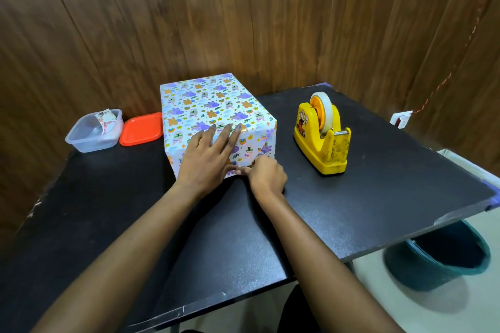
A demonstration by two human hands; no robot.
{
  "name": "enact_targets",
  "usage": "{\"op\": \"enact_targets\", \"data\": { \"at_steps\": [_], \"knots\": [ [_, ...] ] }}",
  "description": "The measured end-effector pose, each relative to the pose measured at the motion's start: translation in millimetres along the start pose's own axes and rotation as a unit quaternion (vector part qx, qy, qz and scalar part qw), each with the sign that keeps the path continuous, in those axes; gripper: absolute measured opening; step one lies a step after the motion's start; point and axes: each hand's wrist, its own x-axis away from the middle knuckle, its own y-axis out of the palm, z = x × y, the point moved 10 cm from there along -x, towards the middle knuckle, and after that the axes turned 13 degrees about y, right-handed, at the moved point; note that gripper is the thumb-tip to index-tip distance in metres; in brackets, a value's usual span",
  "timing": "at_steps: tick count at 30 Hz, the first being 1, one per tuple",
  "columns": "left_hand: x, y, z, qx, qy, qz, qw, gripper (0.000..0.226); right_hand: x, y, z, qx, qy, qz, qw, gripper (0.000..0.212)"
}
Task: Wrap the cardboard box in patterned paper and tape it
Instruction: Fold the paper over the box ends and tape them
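So the cardboard box is fully covered in patterned paper at this point: white with little purple and orange cartoon animals all over. It sits on the black table, toward the back, close to the wood-panel wall.

The left hand is laid flat against the near face of the box. Its fingers are straight and spread a bit, and the fingertips reach up to the top edge. The right hand is down at the bottom edge of that same face, near the right corner. Its fingers are curled in and the thumb points along the edge where paper meets table. Honestly can't tell if it's pinching paper, tape, or just pressing; it's too small and tucked in to see.

To the right of the box, a bit apart from it, stands a yellow tape dispenser with a roll of clear tape on an orange hub. On the left there's an orange-red lid just beside the box. Next to the lid is a clear plastic container with some printed paper scraps in it. A dark teal bin sits on the floor, partly under the table's right edge.
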Motion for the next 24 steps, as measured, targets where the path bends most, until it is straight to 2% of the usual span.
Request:
{"op": "enact_targets", "data": {
  "at_steps": [5,8,10,11,13,15,17,18,19,20,22,24],
  "knots": [
    [-1,-4,0,0.010,0.002,-0.007,1.000,0.093,-7,2,4,-0.003,0.024,-0.036,0.999,0.026],
    [0,-1,0,0.041,-0.005,-0.028,0.999,0.085,-5,1,11,-0.087,0.045,-0.115,0.989,0.013],
    [0,-1,-1,0.063,-0.015,-0.044,0.997,0.078,-1,-12,13,-0.161,0.031,-0.162,0.973,0.020],
    [-2,-3,-1,0.069,-0.022,-0.051,0.996,0.074,0,-27,11,-0.188,0.009,-0.153,0.970,0.022],
    [-7,-9,1,0.065,-0.031,-0.053,0.996,0.058,0,-75,8,-0.200,-0.050,-0.058,0.977,0.018],
    [-15,-15,2,0.063,-0.045,-0.053,0.996,0.049,4,-135,10,-0.138,-0.087,0.112,0.980,0.017],
    [-26,-18,3,0.073,-0.054,-0.060,0.994,0.048,7,-184,21,-0.031,-0.073,0.255,0.964,0.025],
    [-32,-19,2,0.076,-0.058,-0.064,0.993,0.048,-4,-193,30,0.014,-0.042,0.266,0.963,0.030],
    [-36,-19,1,0.079,-0.063,-0.069,0.992,0.047,-19,-195,41,0.038,-0.002,0.236,0.971,0.035],
    [-39,-18,0,0.079,-0.067,-0.075,0.992,0.046,-35,-189,52,0.025,0.040,0.169,0.984,0.039],
    [-43,-18,0,0.082,-0.073,-0.080,0.991,0.037,-55,-175,65,-0.091,0.088,0.028,0.992,0.034],
    [-43,-10,1,0.120,-0.085,-0.101,0.984,0.035,-60,-174,66,-0.201,0.102,-0.026,0.974,0.036]
  ]
}}
